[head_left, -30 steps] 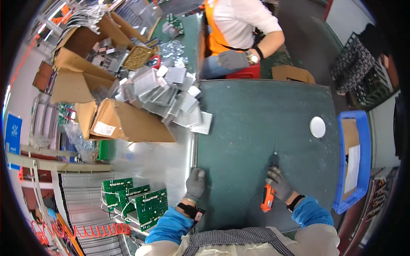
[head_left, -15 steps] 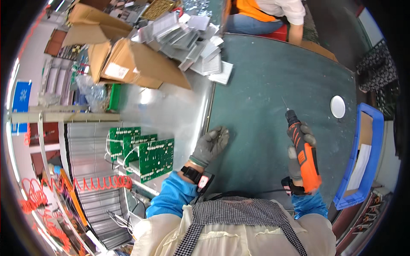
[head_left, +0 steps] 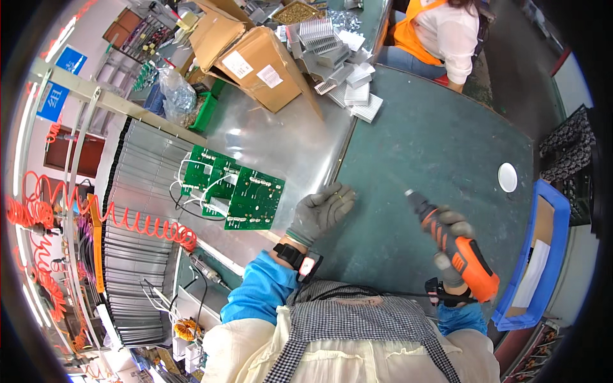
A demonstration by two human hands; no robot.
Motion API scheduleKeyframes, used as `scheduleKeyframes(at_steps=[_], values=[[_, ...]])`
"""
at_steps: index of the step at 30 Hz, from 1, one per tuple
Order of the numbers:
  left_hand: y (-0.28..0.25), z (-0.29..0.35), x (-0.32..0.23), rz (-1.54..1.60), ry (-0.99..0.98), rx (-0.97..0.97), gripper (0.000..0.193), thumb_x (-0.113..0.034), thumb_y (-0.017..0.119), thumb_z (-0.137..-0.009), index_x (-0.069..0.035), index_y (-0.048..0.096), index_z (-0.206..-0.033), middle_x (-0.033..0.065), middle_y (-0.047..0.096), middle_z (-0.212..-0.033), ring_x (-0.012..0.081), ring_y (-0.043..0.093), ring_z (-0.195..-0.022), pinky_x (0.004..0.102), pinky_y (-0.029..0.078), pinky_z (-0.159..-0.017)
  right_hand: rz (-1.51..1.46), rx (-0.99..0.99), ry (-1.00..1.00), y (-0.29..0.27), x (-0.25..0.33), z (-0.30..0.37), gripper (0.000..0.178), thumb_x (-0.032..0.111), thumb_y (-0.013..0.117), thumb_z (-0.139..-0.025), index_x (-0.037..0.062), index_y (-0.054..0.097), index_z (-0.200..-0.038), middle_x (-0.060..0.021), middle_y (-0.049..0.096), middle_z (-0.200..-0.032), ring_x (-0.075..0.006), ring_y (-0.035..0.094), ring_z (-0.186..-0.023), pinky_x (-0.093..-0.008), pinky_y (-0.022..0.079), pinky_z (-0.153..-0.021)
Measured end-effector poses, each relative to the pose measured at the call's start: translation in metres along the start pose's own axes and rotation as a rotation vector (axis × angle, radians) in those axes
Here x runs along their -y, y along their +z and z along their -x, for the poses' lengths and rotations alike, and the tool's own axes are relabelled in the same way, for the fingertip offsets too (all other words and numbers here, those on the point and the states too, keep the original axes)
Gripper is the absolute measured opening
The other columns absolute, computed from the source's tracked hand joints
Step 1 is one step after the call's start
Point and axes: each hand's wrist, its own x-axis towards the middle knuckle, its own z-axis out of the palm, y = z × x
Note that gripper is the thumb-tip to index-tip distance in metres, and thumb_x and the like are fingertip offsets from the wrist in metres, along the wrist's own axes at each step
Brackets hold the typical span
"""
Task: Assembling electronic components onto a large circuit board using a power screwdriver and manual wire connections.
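My right hand (head_left: 454,223), in a grey glove, is wrapped round the grip of an orange and black cordless drill (head_left: 474,263). The drill's chuck points up and left over the green tabletop (head_left: 408,140), and its thin bit cannot be made out. Over the table's left edge is my gloved left hand (head_left: 324,209), palm up with its fingers curled in. Whatever lies within those fingers is too small to name. Left of that hand, several green circuit boards (head_left: 255,199) with white wires stand on the metal surface (head_left: 297,143).
Finned metal heat sinks (head_left: 345,70) lie heaped at the far left of the table beside an open cardboard box (head_left: 268,70). A white round lid (head_left: 507,177) is at the right, near a blue bin (head_left: 543,255). Across the table sits another person (head_left: 440,38). A red coiled hose (head_left: 140,223) hangs at the left.
The view has swung to the left, showing more of the circuit boards. In my right hand the drill has tilted further left. My left hand's fingers remain curled.
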Motion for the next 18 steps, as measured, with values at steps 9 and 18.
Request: scheduleKeyframes(at_steps=[9,18], values=[[-0.010,-0.025,0.007,-0.104,-0.151,-0.018,0.045,-0.011,0.051,-0.088,0.013,0.042,-0.125,0.0245,0.048,-0.128,0.0390,0.047,-0.121,0.0501,0.042,-0.103,0.043,-0.062,0.071,0.005,0.030,0.023,0.052,0.020,0.082,-0.071,0.0119,0.051,-0.112,-0.0113,0.054,-0.119,-0.0334,0.045,-0.124,-0.0492,0.043,-0.098],[-0.057,-0.033,0.027,-0.706,-0.066,-0.211,0.039,0.004,0.046,-0.086,0.012,0.042,-0.124,0.0239,0.055,-0.117,0.0320,0.058,-0.105,0.0358,0.053,-0.087,0.487,-0.261,0.020,-0.052,0.072,0.064,0.053,0.024,0.079,-0.075,0.0131,0.051,-0.119,-0.0097,0.051,-0.125,-0.0323,0.043,-0.126,-0.0488,0.044,-0.099]])
